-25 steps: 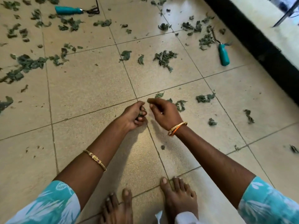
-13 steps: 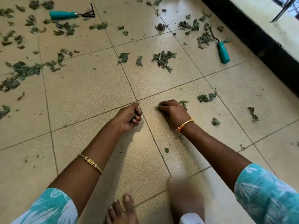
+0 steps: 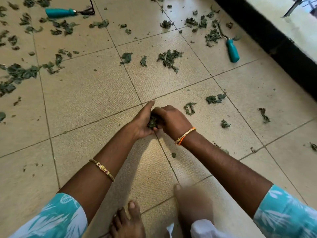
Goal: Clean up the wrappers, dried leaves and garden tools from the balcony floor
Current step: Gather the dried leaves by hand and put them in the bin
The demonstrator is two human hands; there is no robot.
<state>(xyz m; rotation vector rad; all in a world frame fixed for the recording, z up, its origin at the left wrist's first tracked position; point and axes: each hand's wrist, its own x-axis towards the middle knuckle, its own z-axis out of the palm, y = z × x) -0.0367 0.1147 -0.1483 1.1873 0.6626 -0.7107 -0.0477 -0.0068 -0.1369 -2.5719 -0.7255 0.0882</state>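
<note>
My left hand point(image 3: 141, 121) is cupped palm-up low over the beige tiled floor point(image 3: 89, 95) and holds a small clump of dried leaves point(image 3: 152, 122). My right hand point(image 3: 171, 120) presses against that clump, fingers curled onto it. Loose dried leaves lie scattered: a pile point(image 3: 169, 58) ahead, bits point(image 3: 189, 108) just right of my hands, more point(image 3: 18, 74) at the left. A teal-handled hand rake point(image 3: 68, 12) lies at the far left top. A second teal-handled tool point(image 3: 232, 49) lies at the upper right among leaves. No wrappers are in sight.
A black raised ledge point(image 3: 281, 47) runs along the right side with a pale surface beyond it. My bare feet point(image 3: 127, 220) stand at the bottom middle, close behind my hands. White cloth point(image 3: 204, 228) shows at the bottom edge.
My right hand left the floor, where it was picking up leaves, and came to my left hand. My left hand turned palm-up and now shows a clump of leaves.
</note>
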